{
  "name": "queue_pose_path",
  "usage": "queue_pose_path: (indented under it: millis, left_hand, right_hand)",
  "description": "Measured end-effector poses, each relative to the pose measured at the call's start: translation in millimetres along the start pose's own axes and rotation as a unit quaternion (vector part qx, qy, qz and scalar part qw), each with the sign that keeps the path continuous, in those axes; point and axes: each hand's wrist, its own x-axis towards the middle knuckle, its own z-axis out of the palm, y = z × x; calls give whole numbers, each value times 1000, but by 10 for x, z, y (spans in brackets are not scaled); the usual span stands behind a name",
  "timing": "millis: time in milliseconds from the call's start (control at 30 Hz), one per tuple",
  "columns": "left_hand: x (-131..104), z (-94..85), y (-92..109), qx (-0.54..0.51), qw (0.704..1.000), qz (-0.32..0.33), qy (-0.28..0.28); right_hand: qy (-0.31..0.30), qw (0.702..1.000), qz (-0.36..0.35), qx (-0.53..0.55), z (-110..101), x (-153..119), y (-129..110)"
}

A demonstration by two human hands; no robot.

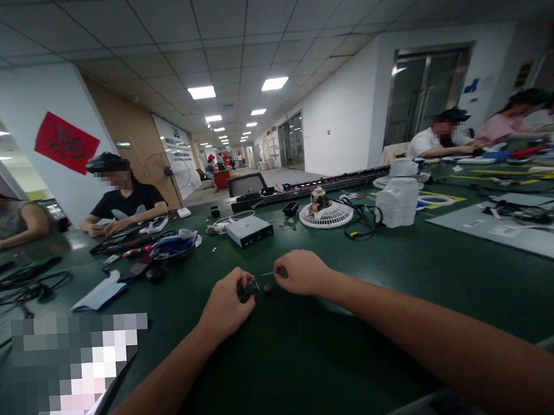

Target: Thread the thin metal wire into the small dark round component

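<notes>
Just above the green table (276, 362), my left hand (226, 300) is closed around a small dark block-like part (250, 287) with a light edge. Its exact kind is too small to tell. My right hand (303, 272) pinches a thin metal shaft (266, 274), which points left toward the dark part. The shaft's other end is hidden in my fingers. Between both hands a small black round piece (267, 288) lies on the tabletop. Beyond them sits a silver optical disc drive (249, 229) with a black front.
A white fan grille with a motor (326, 212) and a white plastic housing (397, 201) stand at the back right. Tools and cables (144, 245) crowd the left, near a folded paper (100, 292). A grey panel (510, 226) lies right. Co-workers (123, 197) sit around.
</notes>
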Motion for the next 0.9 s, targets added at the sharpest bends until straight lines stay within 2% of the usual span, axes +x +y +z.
queue_pose_path:
  millis: [67,133,300,367,500,667,833,900]
  left_hand:
    - [11,-11,-33,23,999,-21,13]
    - [19,-23,-66,40,998,-38,17]
    - [27,-29,-102,57,998,-36,13]
    - [27,-23,-101,61,998,-31,14]
    - [22,-14,-66,11,1000,-25,10]
    - [-6,-13,54,-72,997,34,1]
    - [-34,1,112,-90,994,59,-2]
    - [-38,9,104,-94,993,66,-2]
  right_hand:
    - [13,998,49,21,16,27,8]
    - [8,995,71,69,45,46,-1]
    - [-71,988,22,132,150,48,-59]
    - [-76,988,9,131,168,44,-65]
    - [-37,984,1,175,135,36,-51]
    - [-10,951,-20,310,81,11,-72]
    - [34,950,-81,301,60,-15,-111]
    - [38,950,-72,302,62,-23,-125]
